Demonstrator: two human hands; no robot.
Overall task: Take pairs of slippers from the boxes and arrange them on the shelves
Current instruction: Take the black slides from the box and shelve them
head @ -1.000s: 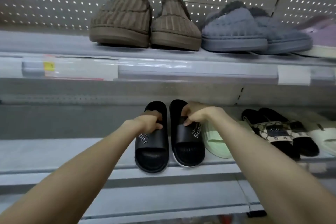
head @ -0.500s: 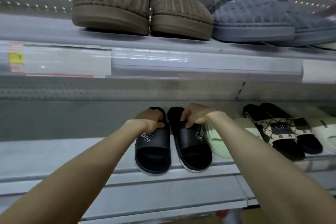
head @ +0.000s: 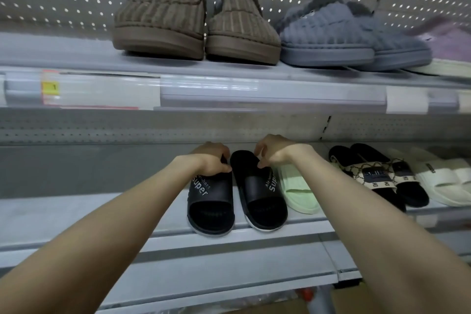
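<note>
Two black slides with white "Super" lettering lie side by side on the lower shelf [head: 76, 209], toes toward me. My left hand [head: 212, 160] grips the heel end of the left black slide [head: 211, 201]. The heel end of the right black slide [head: 260, 196] is gripped by my right hand [head: 274, 151], fingers curled over its edge. Both slides rest flat on the shelf. No box is in view.
A pale green slide [head: 298, 191] lies right beside the right black slide, partly under my right forearm. Farther right are patterned black slides [head: 369, 176] and cream slides [head: 443, 181]. The upper shelf holds brown corduroy slippers [head: 163, 15] and grey fuzzy slippers [head: 328, 30].
Both hands have slid from the straps back to the heel ends. The slides sit slightly farther apart and pushed a little deeper on the shelf.
</note>
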